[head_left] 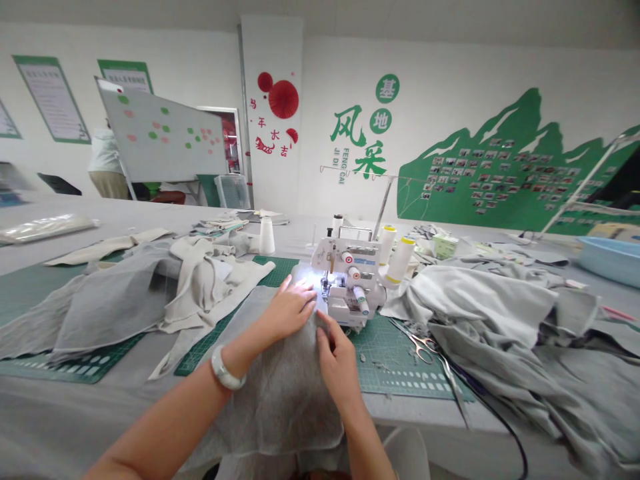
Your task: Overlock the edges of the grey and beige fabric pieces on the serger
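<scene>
A lit white overlock sewing machine [350,277] stands in front of me with a piece of thin grey fabric [285,387] at its presser foot. The fabric runs toward me and hangs over the table's front edge. My left hand [287,310] lies flat on it, fingers stretched out close to the needle area. On the fabric's right edge, my right hand [336,350] pinches the cloth between thumb and forefinger, its other fingers curled. The needle itself is too small and bright to make out.
Scissors [423,343] and tweezers [455,387] lie on the green cutting mat [385,373]. Grey cloth [500,320] is heaped at right, more fabric pieces [125,300] at left. Thread cones [401,260] stand behind the machine. A blue basin [610,260] sits far right. A person [106,163] stands behind the whiteboard.
</scene>
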The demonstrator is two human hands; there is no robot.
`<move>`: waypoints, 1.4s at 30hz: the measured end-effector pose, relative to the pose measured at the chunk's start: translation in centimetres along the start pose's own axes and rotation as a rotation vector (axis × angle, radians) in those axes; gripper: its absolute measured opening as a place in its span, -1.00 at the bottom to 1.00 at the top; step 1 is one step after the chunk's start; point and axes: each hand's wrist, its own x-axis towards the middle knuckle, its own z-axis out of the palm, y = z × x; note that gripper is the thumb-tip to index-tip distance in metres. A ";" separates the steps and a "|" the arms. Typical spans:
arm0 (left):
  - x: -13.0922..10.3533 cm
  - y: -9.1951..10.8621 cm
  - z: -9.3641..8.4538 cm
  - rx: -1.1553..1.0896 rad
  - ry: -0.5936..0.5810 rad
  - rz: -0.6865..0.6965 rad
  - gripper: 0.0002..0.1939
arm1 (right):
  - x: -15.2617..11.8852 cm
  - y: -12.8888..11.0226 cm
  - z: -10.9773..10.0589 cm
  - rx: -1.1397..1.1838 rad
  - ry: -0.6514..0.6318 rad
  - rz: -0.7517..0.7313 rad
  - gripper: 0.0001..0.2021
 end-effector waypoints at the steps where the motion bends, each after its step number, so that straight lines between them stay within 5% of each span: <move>1: -0.2 0.2 -0.1 -0.010 -0.003 -0.003 -0.63 | 0.0 0.1 0.0 0.001 -0.003 -0.004 -0.60; 18: 1.1 -0.8 0.2 -0.115 -0.115 -0.133 -0.53 | -0.4 -0.6 -0.4 -0.086 -0.067 -0.018 -0.61; 28: -0.3 0.1 0.7 -0.042 0.076 -0.081 -0.59 | -0.1 0.1 -0.4 -0.056 -0.059 -0.041 -0.58; 42: 0.7 -1.4 0.6 -0.115 -0.100 -0.072 -0.53 | 0.2 0.4 0.8 -0.060 -0.072 -0.064 -0.54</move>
